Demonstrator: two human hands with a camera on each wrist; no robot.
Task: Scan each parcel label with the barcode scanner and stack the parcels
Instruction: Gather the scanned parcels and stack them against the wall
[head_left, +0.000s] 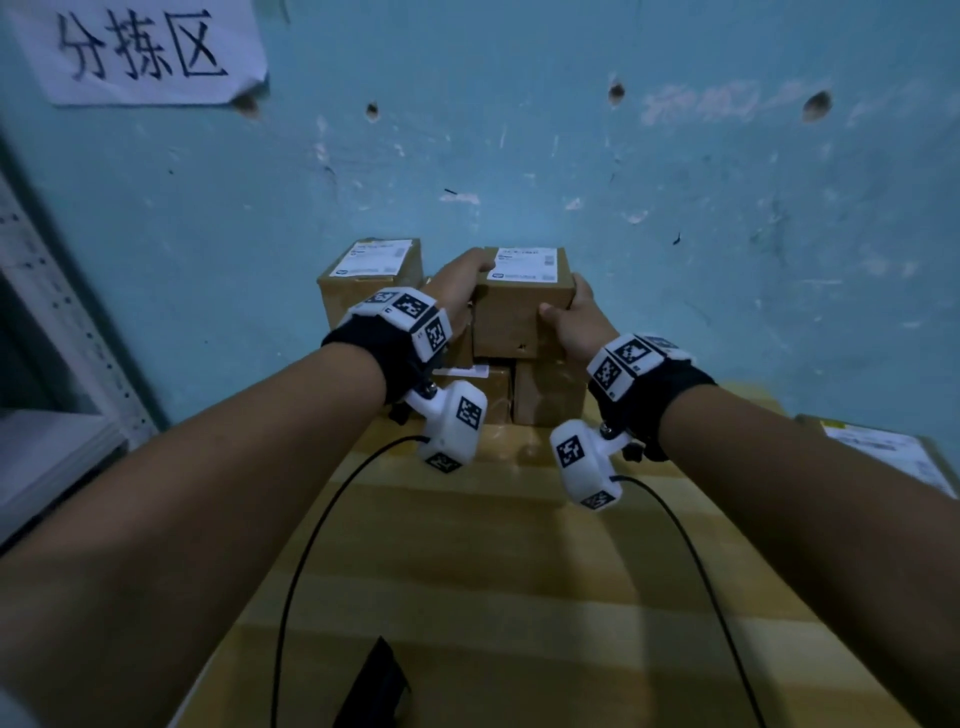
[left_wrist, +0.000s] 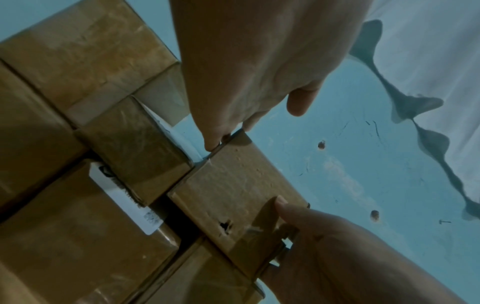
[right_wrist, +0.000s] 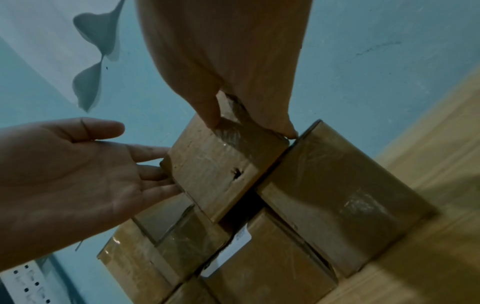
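Observation:
A small brown parcel with a white label on top is held between both hands above a stack of parcels against the blue wall. My left hand presses straight fingers against its left side, thumb free. My right hand grips its right front corner, thumb on the front face and the other fingers round the side. In the left wrist view the parcel sits just above the lower boxes. The black scanner lies on the table near me.
A taller labelled parcel stands left of the stack. Another labelled parcel lies at the right edge of the wooden table. A metal shelf is on the left. A paper sign hangs on the wall.

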